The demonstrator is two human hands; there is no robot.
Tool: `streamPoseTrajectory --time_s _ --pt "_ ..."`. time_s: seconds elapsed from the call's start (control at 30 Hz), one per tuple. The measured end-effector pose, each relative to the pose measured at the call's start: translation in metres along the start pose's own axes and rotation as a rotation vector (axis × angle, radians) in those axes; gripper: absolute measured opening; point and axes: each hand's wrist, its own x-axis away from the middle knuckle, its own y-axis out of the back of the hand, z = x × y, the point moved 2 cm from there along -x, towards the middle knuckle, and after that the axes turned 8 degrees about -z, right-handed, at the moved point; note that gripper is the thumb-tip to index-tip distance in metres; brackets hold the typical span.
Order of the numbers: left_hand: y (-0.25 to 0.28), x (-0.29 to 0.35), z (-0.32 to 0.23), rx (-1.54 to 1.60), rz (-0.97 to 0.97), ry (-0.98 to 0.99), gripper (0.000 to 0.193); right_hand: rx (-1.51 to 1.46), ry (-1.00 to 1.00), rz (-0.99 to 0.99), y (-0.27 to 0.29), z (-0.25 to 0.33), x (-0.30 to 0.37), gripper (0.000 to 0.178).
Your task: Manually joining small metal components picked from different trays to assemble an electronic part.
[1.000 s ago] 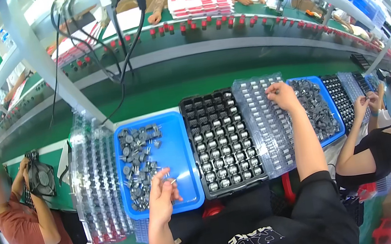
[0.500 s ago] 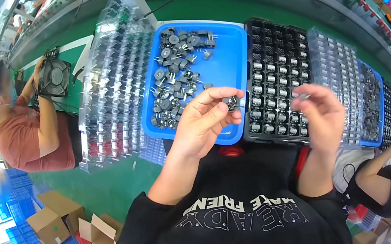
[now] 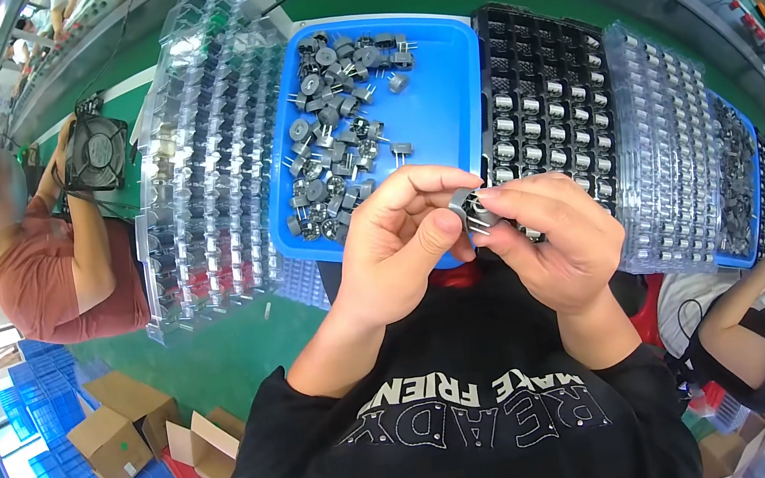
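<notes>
My left hand (image 3: 399, 251) pinches a small round dark grey component (image 3: 462, 201) with metal pins, between thumb and fingers. My right hand (image 3: 560, 237) meets it from the right, thumb and forefinger closed on a small silvery piece (image 3: 482, 215) against the component's pinned side. Fingertips partly cover this contact, so I cannot tell whether the two are joined. Both hands are above the near right edge of a blue tray (image 3: 440, 92), whose left half holds many similar loose grey components (image 3: 310, 85). Beside it is a black compartment tray (image 3: 494, 22), with silver cylinders in many pockets.
Stacked clear plastic trays (image 3: 209, 136) stand left of the blue tray; more (image 3: 661, 148) lie right of the black one. A co-worker (image 3: 62, 277) sits left near a black fan (image 3: 95, 151), another person (image 3: 753, 332) at right. Open cardboard boxes (image 3: 119, 427) are at lower left.
My right hand has moved left with the small silvery piece and now meets the component in my left hand. The view has shifted slightly.
</notes>
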Motion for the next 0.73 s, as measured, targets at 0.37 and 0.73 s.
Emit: streamPoseTrajectory --time_s 0.37,0.73 --pt "0.004 0.006 -0.005 -0.002 0.000 -0.025 0.026 0.006 -0.024 0.000 -0.011 0.004 0.003 0.031" --pt "-0.005 0.006 0.012 -0.286 -0.004 -0.089 0.029 -0.144 -0.213 0.102 0.014 -0.036 0.044 0.037"
